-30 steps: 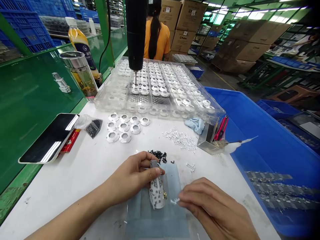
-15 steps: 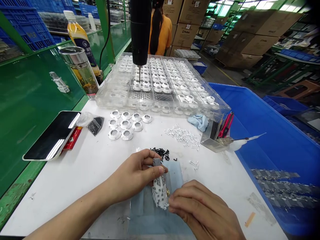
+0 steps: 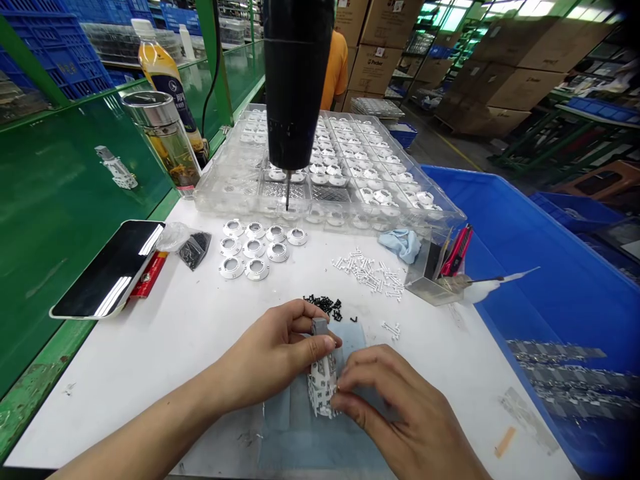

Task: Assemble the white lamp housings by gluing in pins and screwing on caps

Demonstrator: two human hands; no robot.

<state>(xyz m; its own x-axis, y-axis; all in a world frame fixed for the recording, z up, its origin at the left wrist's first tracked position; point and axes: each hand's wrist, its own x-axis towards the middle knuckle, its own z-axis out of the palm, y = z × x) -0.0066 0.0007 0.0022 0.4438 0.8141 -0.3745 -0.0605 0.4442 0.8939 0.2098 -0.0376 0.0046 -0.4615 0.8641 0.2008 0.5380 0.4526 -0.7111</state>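
Note:
My left hand (image 3: 270, 350) is closed round a small white and grey assembly (image 3: 323, 381) that stands on a blue-grey mat (image 3: 305, 440) near the table's front edge. My right hand (image 3: 395, 410) presses its pinched fingertips against the assembly's right side; what they hold is hidden. Just beyond lie a small heap of black screws (image 3: 325, 305) and scattered white plastic pins (image 3: 373, 273). A black electric screwdriver (image 3: 296, 87) hangs above the table, bit pointing down.
Several silver rings (image 3: 255, 248) lie left of centre. A clear compartment tray (image 3: 330, 167) of white parts sits at the back, a phone (image 3: 113, 267) at the left edge, a glass jar (image 3: 163, 140) and bottle behind it. A blue bin (image 3: 540, 280) stands right. A person in orange (image 3: 337, 63) works beyond.
My right hand has moved left from the mat, carrying a small white piece, and now presses against the assembly. My view has shifted closer to the hanging screwdriver.

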